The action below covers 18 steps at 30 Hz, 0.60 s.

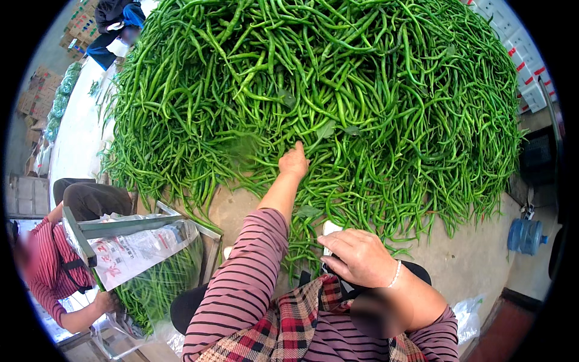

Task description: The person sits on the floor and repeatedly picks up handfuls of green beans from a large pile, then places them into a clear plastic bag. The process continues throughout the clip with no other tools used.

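Observation:
A big heap of long green chili peppers [271, 90] lies on the floor in front of me. My left hand [294, 163] reaches to the heap's near side with the index finger pointing away from me; its other fingers are partly hidden, so I cannot tell whether it grips a pepper. Left of that hand is a green motion blur. My right hand [362, 255] hovers close to my body, above a white shoe [331, 230]. Its thumb and bent fingers are apart, with nothing visible between them. Loose leaves, including a broad one [309, 211], lie among the peppers.
At left, another person [54, 258] sits by a metal frame [129, 226] holding a clear plastic bag of peppers [158, 276]. A second person [113, 27] is farther back. White crates [520, 59], a blue water jug [524, 236] and a plastic bag [468, 316] are at right.

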Available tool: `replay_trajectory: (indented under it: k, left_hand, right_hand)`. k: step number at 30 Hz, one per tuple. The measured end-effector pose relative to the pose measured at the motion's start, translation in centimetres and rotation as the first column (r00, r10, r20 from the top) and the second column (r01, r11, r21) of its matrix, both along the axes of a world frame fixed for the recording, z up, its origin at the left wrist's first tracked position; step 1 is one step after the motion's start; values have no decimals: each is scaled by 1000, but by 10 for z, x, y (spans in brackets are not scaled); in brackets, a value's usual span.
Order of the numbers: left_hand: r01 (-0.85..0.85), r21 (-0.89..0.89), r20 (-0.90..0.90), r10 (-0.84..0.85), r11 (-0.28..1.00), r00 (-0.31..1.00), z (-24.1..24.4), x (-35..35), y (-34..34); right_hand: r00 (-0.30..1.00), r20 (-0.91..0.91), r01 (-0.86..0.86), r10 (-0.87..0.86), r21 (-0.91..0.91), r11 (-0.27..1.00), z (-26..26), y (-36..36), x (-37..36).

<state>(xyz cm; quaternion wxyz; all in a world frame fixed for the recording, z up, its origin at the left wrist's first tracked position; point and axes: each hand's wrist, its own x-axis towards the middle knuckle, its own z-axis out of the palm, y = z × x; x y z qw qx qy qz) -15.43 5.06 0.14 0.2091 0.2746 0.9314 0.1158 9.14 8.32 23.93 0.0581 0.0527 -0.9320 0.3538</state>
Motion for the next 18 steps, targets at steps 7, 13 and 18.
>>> replay_trajectory:
  k: [7,13,18]
  left_hand:
    - [-43,76,211,26,996,977,24,34,-47]
    - [-166,362,351,30,917,936,-2,77,-142]
    - [-527,443,706,80,725,704,49,141,-191]
  right_hand:
    - [1000,5,-11,11,38,999,3,4,9]
    - [1000,-20,16,-15,48,999,3,2,18]
    - [993,40,105,-107,63,992,-11,8,24]
